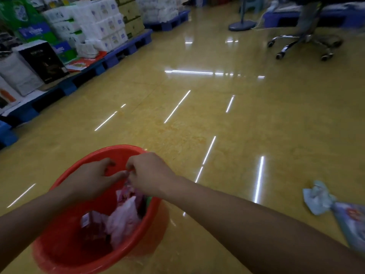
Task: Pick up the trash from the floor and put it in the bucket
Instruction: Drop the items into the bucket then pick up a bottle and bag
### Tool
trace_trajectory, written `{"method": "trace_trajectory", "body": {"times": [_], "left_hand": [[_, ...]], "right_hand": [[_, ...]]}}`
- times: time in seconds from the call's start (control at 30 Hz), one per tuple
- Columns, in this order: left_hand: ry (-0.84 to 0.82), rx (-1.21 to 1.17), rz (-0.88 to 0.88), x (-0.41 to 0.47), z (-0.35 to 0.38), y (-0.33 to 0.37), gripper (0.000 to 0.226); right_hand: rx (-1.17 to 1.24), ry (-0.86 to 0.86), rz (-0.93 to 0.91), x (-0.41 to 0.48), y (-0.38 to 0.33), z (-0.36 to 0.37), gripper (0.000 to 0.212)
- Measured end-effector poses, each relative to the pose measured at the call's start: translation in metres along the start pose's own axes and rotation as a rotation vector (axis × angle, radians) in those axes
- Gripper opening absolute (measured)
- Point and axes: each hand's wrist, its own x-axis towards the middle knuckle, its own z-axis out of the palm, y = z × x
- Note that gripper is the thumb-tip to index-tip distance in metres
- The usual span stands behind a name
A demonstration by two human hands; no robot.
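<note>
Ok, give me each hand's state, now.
Left hand: open, over the red bucket.
Right hand: fingers pinching a pink wrapper.

Blue pallet row (126, 51) running along aisle side, taken as reference.
- White tissue packs (102, 22) stacking high on its far half.
- Brown cartons (131, 18) sitting at its far end, just behind tissue packs.
- Green-and-blue packs (37, 33) piling on its middle stretch.
- Black box (46, 61) standing on its near half; white box (17, 76) standing just beside, nearer still.
- Red leaflets (87, 62) lying flat on its deck, between black box and tissue packs.
- Round stand base (242, 26) resting well right of its far end.
- Office chair (305, 39), chrome star base, standing farther right again, showing blurred.
</note>
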Motion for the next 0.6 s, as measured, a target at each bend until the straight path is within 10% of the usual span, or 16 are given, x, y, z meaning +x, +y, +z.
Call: {"method": "trace_trajectory", "body": {"times": [0.6], "left_hand": [[0.015, 0.085, 0.528, 0.041, -0.012, 0.275, 0.073]], "right_hand": [[0.003, 0.386, 0.456, -0.170, 0.175, -0.124, 0.036]]}}
